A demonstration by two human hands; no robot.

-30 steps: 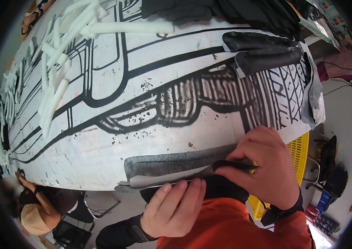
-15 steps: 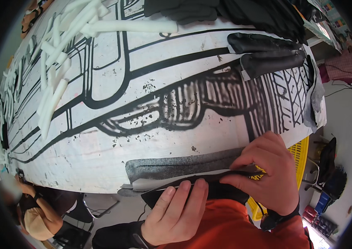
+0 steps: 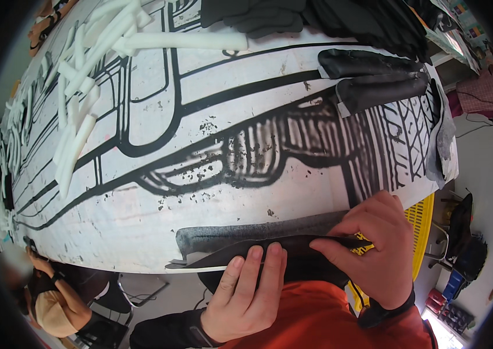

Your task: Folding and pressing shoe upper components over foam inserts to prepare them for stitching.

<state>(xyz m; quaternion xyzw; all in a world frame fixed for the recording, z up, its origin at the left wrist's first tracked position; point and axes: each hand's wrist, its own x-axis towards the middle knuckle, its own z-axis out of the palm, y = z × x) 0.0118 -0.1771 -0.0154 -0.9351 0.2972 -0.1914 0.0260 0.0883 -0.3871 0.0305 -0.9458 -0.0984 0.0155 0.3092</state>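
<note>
At the table's near edge, my right hand pinches the right end of a long black leather-like strip between thumb and bent fingers. My left hand holds the strip near its middle, fingers stretched side by side over it, thumb hidden. A thin white edge shows below the strip's left part; what it belongs to is unclear. Just beyond lies another dark grey strip, flat on the table, partly covered by the piece in my hands.
White foam rods are heaped at the far left. Two padded black pieces lie at the right, with black cloth behind them. A yellow plastic basket stands by the right edge. Someone sits at the lower left.
The strip's left part has swung down over the pale layer and now lies along the table edge. My left hand has stayed nearly in place; the right has shifted slightly nearer.
</note>
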